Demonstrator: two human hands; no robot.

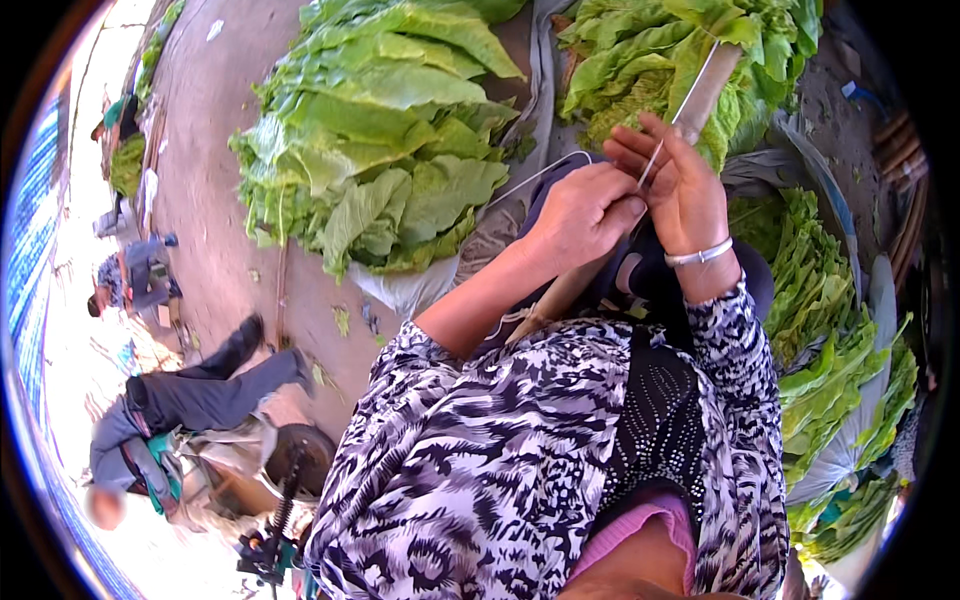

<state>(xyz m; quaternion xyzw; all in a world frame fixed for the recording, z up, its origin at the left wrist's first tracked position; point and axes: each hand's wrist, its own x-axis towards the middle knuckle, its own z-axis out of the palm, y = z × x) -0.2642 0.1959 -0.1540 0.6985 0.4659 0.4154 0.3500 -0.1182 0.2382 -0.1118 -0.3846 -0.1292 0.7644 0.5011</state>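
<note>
My left hand (590, 213) is closed, thumb against fingers, on a thin white string (697, 75) that runs taut toward the top right. My right hand (680, 200) is beside it, palm showing, fingers apart and half curled, with the string crossing them. A long wooden stick (713, 82) slants behind both hands toward my lap, partly hidden by them. Its far end lies among a heap of green leaves (620, 60). Another length of string loops out to the left of my hands.
A large leaf pile (370, 150) lies left on the floor (200, 120). More leaves (830, 400) are at my right, near bundled sticks (895, 150). A seated person (190, 400) is at lower left beside a dark wheel (300, 455); another person (135, 280) is farther back.
</note>
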